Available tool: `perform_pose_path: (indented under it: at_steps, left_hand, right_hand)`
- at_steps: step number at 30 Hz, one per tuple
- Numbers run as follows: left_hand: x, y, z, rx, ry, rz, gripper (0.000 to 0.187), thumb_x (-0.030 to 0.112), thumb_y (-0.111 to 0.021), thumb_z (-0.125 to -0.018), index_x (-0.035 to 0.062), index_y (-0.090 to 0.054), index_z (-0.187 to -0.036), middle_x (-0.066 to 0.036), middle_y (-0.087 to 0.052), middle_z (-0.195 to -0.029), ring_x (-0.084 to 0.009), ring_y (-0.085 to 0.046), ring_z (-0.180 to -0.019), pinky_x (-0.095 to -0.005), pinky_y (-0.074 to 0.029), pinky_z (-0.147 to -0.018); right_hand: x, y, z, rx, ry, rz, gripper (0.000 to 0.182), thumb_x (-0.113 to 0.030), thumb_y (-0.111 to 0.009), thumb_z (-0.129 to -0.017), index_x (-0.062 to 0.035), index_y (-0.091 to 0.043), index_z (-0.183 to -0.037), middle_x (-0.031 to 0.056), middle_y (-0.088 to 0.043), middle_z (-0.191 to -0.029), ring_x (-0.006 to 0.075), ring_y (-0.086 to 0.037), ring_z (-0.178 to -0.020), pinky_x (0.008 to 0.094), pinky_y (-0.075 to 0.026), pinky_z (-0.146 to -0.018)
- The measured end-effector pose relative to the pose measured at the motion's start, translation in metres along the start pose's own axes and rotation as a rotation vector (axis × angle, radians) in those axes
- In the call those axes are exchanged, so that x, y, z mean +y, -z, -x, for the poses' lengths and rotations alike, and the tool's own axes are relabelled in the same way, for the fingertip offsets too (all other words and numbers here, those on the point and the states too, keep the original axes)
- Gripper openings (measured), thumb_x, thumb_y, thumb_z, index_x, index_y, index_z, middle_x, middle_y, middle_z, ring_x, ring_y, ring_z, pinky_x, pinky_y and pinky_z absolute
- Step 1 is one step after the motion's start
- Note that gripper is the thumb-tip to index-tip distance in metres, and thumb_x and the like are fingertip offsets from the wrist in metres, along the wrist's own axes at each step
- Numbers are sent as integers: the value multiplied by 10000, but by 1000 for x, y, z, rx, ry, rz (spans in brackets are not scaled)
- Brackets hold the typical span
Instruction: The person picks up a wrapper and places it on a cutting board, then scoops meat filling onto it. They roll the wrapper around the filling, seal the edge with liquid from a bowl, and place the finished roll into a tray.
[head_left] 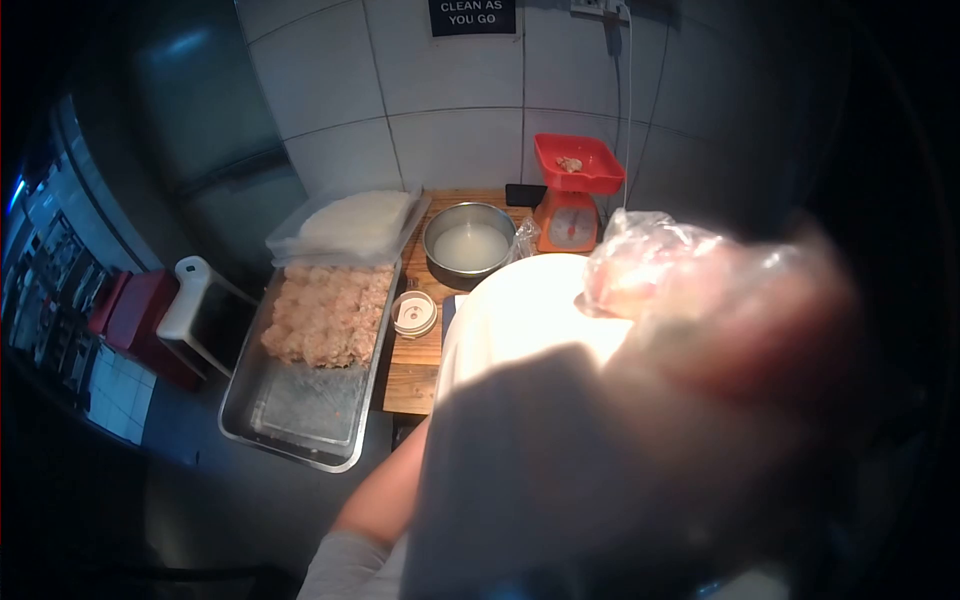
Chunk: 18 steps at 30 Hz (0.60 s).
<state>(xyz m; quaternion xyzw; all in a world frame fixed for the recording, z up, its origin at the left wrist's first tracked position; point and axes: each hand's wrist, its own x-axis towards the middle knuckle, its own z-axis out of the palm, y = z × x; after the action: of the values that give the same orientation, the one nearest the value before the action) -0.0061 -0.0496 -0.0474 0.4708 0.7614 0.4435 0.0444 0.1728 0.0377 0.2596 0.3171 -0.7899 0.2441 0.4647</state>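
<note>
My right hand (770, 320), in a clear plastic glove (655, 255), is raised close to the camera at the right, smeared by motion and glare. How its fingers are set does not show. My left forearm (390, 490) reaches up from a pale sleeve, and its hand is hidden behind a large white surface (530, 290) that is brightly lit and partly in shadow. Beyond it is a round metal bowl (468, 270) of cloudy liquid. A metal tray (305, 400) at the left carries raw minced meat portions (330, 310) packed in its far half.
A clear plastic tub (285, 245) of white stuff rests at the tray's far end. A round white lid (413, 313) lies on the wooden table (410, 385). An orange-red scale (570, 215) holds a small bit of meat in its pan. A tiled wall (450, 140) rises behind.
</note>
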Motion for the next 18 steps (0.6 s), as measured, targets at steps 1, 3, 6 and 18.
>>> perform_pose_path:
  at_steps: [1,3,6,18]
  left_hand:
    - [-22,4,6,0,57,-13,621,382,-481,-993,36,-347,-1490,-200,-354,-1539,-418,-264,-1445,-503,-207,-1207]
    - [-45,4,16,5,102,-22,623,384,-477,-997,36,-341,-1496,-202,-349,-1547,-421,-258,-1452,-505,-202,-1212]
    - [-45,6,18,55,58,20,588,382,-533,-953,43,-415,-1419,-171,-403,-1454,-403,-317,-1371,-495,-233,-1153]
    - [18,23,9,114,0,-393,395,251,-756,-759,90,-652,-1103,-136,-567,-1182,-342,-508,-1168,-468,-398,-1017]
  right_hand:
    - [-1,-2,0,-2,-4,-3,974,-211,-943,-524,-54,-487,-1370,135,-557,-1349,273,-557,-1263,398,-442,-1095]
    - [4,-1,-2,-2,-12,-2,975,-211,-943,-522,-56,-487,-1370,134,-556,-1350,271,-556,-1264,397,-441,-1095]
    - [12,3,9,-6,-32,13,977,-211,-943,-520,-58,-487,-1370,131,-555,-1352,269,-555,-1265,395,-441,-1097]
    - [133,2,84,257,-667,-173,980,-165,-953,-548,-86,-452,-1387,114,-572,-1324,231,-569,-1231,387,-456,-1095]
